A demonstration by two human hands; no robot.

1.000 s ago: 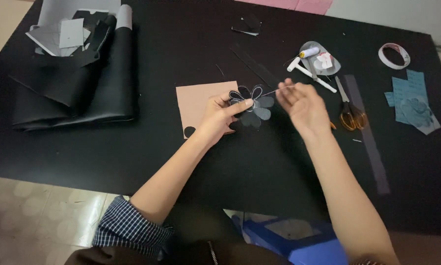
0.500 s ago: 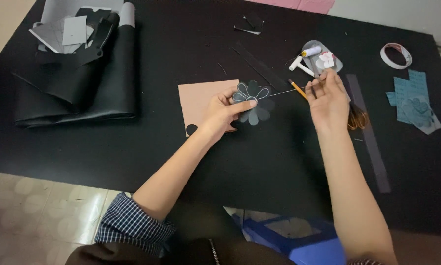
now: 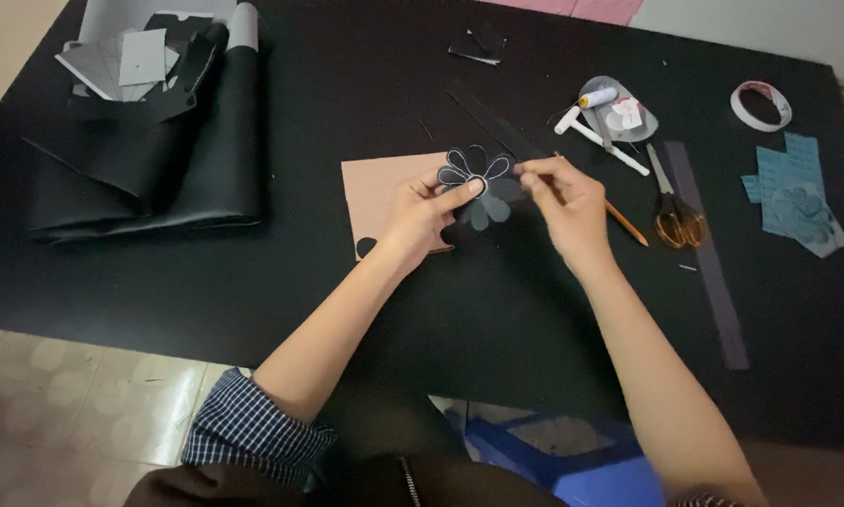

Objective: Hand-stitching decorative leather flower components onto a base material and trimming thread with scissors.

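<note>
My left hand (image 3: pixel 422 211) holds a black flower-shaped cutout (image 3: pixel 473 174) with a white stitched outline, thumb pressed on its centre. A grey flower piece (image 3: pixel 489 212) lies just under it. My right hand (image 3: pixel 567 202) is right beside the flower's right petal. Its fingertips are pinched together on a fine thread that is too thin to see clearly here. Both hands hover over a black table (image 3: pixel 347 310), above the edge of a tan sheet (image 3: pixel 370 188).
An orange pencil (image 3: pixel 626 223), scissors (image 3: pixel 673 211) and a long dark strip (image 3: pixel 708 263) lie to the right. Farther right are blue cutouts (image 3: pixel 797 192) and a tape roll (image 3: pixel 760 103). A spool and white tools (image 3: pixel 610 108) sit behind. Folded black material (image 3: pixel 149 160) fills the left.
My right hand had drawn the thread out to the right and has now come back to the flower's edge. The left hand kept holding the flower in place.
</note>
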